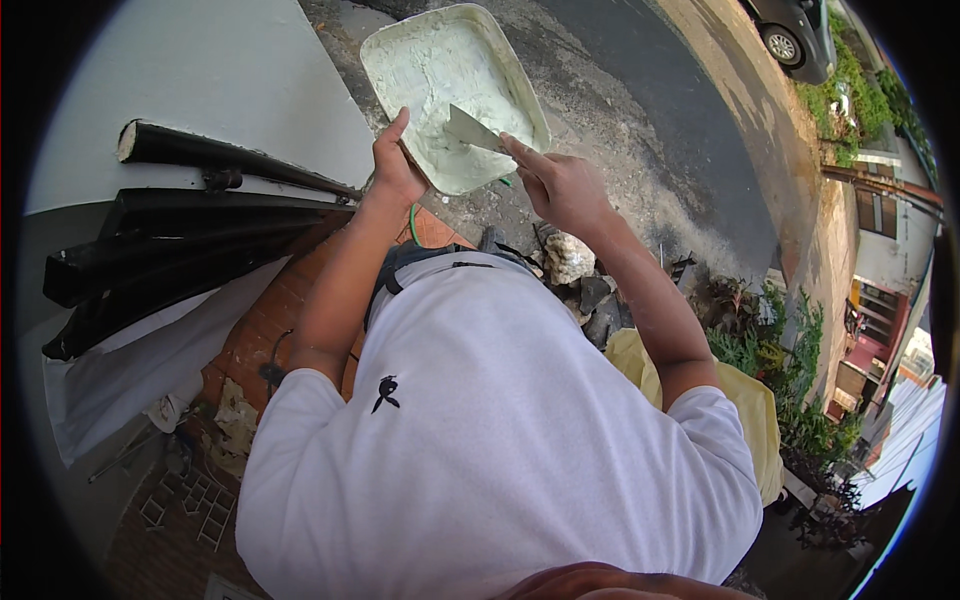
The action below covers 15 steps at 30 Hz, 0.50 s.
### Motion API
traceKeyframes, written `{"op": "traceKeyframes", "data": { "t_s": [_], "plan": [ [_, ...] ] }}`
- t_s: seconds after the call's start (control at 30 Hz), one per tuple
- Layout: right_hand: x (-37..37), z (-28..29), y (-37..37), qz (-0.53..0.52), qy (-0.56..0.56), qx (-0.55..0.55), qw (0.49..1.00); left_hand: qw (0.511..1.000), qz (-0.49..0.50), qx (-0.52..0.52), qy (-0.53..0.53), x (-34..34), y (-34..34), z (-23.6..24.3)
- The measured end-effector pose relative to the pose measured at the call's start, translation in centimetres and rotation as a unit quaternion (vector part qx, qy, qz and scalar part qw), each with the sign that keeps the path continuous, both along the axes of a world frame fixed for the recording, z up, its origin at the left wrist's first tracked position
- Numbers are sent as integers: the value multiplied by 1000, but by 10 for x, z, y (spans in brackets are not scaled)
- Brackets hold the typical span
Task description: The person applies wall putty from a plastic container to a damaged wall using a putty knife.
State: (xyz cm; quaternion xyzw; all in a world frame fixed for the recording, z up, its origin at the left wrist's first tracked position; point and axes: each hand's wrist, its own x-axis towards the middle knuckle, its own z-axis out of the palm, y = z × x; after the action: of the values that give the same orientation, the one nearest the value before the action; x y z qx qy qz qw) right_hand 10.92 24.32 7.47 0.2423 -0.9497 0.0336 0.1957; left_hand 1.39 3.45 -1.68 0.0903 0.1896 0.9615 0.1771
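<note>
Hands with scraper, smeared squarish tub

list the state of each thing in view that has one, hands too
Left hand, gripping the tub's near-left edge
Tub, open, smeared inside
Paste, unevenly spread
Right hand, closed on the scraper
Scraper, held, blade over the paste, contact unclear
Car, partly in view

The person's left hand is gripping, its thumb pointing forward, its other fingers hiding from view. To its right, the right hand is curling closed, its index finger extending leftward. Behind the hands, the left forearm and right forearm are angling inward.
</note>
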Motion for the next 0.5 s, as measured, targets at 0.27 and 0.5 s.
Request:
{"op": "traceKeyframes", "data": {
  "t_s": [0.27, 0.5],
  "plan": [
    [9, 9, 2, -6, -45, 29, 999, 1000, -2, 9, -2, -2, -1, 3],
    [14, 54, 32, -163, -76, 0, 984, 1000, 0, 0, -6, -1, 1, 11]
  ]
}}
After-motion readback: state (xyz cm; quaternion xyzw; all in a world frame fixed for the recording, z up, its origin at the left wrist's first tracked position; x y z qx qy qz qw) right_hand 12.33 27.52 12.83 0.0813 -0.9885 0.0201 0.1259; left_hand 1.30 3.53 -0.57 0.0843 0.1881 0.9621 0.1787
